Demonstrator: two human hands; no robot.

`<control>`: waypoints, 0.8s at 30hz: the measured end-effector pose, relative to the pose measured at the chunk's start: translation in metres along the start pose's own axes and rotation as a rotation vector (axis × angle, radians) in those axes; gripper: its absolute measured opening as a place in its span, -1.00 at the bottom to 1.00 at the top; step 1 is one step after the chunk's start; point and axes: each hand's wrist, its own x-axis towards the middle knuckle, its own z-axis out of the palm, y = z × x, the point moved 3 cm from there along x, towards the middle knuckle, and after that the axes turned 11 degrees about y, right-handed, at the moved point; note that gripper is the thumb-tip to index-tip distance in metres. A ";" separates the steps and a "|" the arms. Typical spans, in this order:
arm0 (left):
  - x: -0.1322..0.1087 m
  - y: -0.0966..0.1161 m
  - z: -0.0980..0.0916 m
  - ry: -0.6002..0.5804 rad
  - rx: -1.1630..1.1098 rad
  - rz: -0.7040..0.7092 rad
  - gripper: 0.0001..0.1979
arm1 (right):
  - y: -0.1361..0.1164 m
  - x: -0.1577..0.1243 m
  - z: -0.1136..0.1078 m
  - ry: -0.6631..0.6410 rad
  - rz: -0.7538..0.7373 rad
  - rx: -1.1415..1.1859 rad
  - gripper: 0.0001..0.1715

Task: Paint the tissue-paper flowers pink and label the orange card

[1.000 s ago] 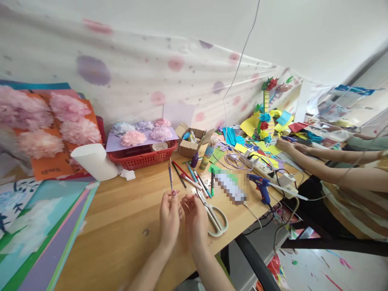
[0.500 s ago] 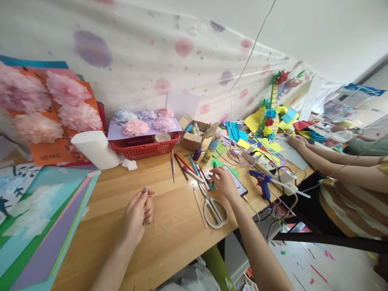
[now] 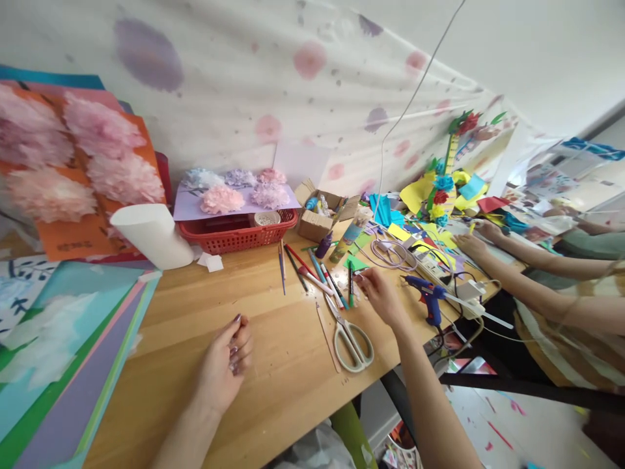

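Observation:
My left hand point(image 3: 225, 361) hovers over the bare wood at the front of the table point(image 3: 280, 345). Its fingers are curled in, and nothing shows in them. Farther right, my right hand point(image 3: 381, 296) has thumb and fingertips pinched together beside a green marker point(image 3: 350, 284). A small pale bit seems to be at those fingertips, too small to name. Scissors with cream handles point(image 3: 352, 345) lie closed between the hands, beside a thin flat strip point(image 3: 328, 339). Several pens and markers point(image 3: 317, 279) are scattered behind the scissors.
A red basket point(image 3: 239, 241) carries a lilac sheet with tissue flowers. Beside it stand an open carton point(image 3: 317, 225) and a purple bottle point(image 3: 323, 245). A blue glue gun point(image 3: 430, 298) and a power strip point(image 3: 430, 264) with cables lie right. Another person's hands point(image 3: 471, 244) work beyond. Coloured sheets point(image 3: 97, 365) lie left.
My right hand has moved slightly right, off the green marker. The phone seen beside it earlier no longer shows. My left hand stays curled and sits slightly lower in the view.

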 end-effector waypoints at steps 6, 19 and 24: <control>0.002 -0.006 0.005 0.018 -0.025 -0.105 -0.72 | 0.019 -0.040 -0.013 0.015 0.148 0.118 -0.67; -0.011 -0.013 -0.007 -0.008 -0.197 -0.159 -0.66 | 0.012 -0.038 0.019 -0.250 -0.125 -0.647 -0.87; -0.018 -0.023 -0.019 -0.043 -0.248 -0.183 -0.70 | 0.004 -0.035 0.022 -0.364 -0.310 -0.869 -0.74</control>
